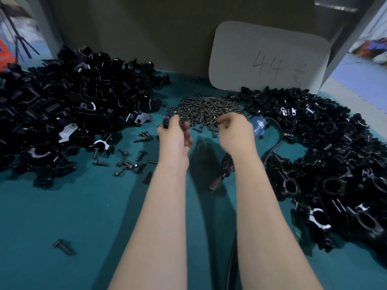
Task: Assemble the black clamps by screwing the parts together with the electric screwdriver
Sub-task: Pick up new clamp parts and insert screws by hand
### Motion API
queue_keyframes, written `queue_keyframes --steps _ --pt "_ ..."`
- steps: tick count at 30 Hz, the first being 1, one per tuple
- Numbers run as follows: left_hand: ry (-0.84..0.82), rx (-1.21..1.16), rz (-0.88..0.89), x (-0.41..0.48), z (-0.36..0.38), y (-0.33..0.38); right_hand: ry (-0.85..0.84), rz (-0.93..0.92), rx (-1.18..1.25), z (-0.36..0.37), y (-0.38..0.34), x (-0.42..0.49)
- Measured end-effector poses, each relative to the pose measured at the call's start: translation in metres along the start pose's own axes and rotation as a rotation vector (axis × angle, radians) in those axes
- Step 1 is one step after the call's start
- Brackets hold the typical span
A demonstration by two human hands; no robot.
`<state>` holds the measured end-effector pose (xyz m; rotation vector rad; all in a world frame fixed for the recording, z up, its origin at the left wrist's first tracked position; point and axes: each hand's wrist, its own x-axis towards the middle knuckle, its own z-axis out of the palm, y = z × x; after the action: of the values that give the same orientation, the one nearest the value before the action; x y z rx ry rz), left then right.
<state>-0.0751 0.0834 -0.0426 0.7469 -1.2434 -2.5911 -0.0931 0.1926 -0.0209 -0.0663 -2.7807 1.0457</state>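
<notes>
Gripping a black clamp part (pixel 167 122), the left hand (pixel 174 135) curls around it. The right hand (pixel 235 132) bunches its fingertips on the screw pile (pixel 209 107) ahead; whether they pinch one is unclear. The electric screwdriver (pixel 258 126) lies just right of that hand on the bench (pixel 62 206).

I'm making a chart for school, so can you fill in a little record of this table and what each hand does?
Table: teal table top
Left side: left heap of black clamp parts
Right side: right heap of black clamp parts
Middle: screw pile
Left hand: grips a black part
Right hand: fingers curled at the screw pile's edge; cannot tell whether it holds a screw
Electric screwdriver: lying under the right arm, not held
Back: white card marked 44
</notes>
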Motion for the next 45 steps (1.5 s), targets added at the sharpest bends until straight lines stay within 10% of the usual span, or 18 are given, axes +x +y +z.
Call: queue_keyframes --steps 5,16,23,33,45 --pt "-0.151 -0.387 -0.147 0.001 -0.007 0.009 -0.210 -0.073 -0.228 0.025 -0.014 0.009" --pt "-0.160 -0.399 -0.171 -0.001 -0.007 0.011 -0.058 0.040 -0.189 0.050 -0.020 0.019" --pt "-0.015 -0.180 -0.031 -0.002 0.003 0.003 -0.131 -0.193 0.246 0.000 -0.024 -0.002" --pt "-0.045 0.393 0.207 -0.011 0.012 -0.006 -0.166 -0.284 0.071 0.002 -0.021 -0.012" --pt "-0.046 0.468 0.282 -0.014 0.016 -0.011 -0.119 -0.270 0.055 -0.004 -0.016 -0.007"
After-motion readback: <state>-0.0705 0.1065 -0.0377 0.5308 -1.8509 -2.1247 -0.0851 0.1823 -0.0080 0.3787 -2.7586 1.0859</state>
